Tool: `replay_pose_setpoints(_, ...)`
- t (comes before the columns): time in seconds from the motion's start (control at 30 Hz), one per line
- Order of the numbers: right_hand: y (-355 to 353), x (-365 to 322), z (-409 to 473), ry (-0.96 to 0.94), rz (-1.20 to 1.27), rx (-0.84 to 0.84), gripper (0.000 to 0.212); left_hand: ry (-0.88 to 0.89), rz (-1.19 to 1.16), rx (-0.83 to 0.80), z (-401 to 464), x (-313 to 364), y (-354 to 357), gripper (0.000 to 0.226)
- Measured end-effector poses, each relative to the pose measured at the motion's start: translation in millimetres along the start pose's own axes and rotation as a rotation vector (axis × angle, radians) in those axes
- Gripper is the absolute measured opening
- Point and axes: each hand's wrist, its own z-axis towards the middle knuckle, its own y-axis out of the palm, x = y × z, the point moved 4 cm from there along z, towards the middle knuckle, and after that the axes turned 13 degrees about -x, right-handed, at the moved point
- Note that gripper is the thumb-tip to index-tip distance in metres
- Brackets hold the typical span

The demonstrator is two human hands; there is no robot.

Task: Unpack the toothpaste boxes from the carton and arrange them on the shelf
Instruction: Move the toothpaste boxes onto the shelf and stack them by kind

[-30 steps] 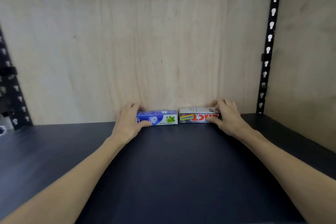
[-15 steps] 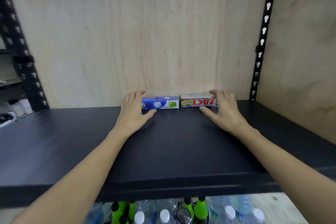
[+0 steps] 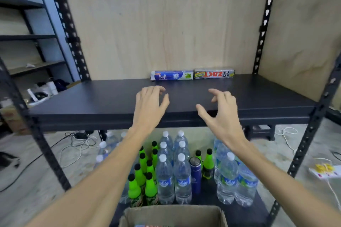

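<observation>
Two toothpaste boxes lie end to end against the plywood back of the black shelf [image 3: 110,97]: a blue and white box [image 3: 171,75] on the left and a silver and red box [image 3: 214,74] on the right. My left hand [image 3: 149,106] and my right hand [image 3: 220,111] hover over the shelf's front half, well short of the boxes, fingers spread and empty. The brown carton [image 3: 173,214] stands open at the bottom edge of the view, with box tops just showing inside.
On the lower shelf stand several clear water bottles [image 3: 181,175], green bottles [image 3: 139,178] and a dark blue flask [image 3: 195,175]. Black perforated uprights [image 3: 263,24] frame the rack. Cables and a power strip [image 3: 324,170] lie on the floor.
Both hands have let go of the two boxes and drawn back toward the shelf's front edge. The view has pulled back and tilted down, bringing the lower shelf and carton into sight.
</observation>
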Motion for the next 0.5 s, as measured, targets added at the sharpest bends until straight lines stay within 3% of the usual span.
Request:
replay_pose_setpoints(0.1, 18, -21, -50, -0.013, 0.064, 0.042, 0.054, 0.026, 0.159, 0.157, -62, 4, 5, 0.04)
replay_pose_setpoints(0.23, 64, -18, -116, 0.059, 0.128, -0.049, 0.054, 0.006, 0.118, 0.116, -147, -22, 43, 0.044)
replay_pose_setpoints(0.33, 108, 5, -165, 0.119, 0.115, -0.143, 0.054, -0.068, -0.002, -0.097, -210, -50, 90, 0.037)
replay_pose_setpoints(0.5, 187, 62, -265, 0.326, 0.092, -0.414, 0.055, -0.404, -0.063, -0.653, -333, -109, 183, 0.041)
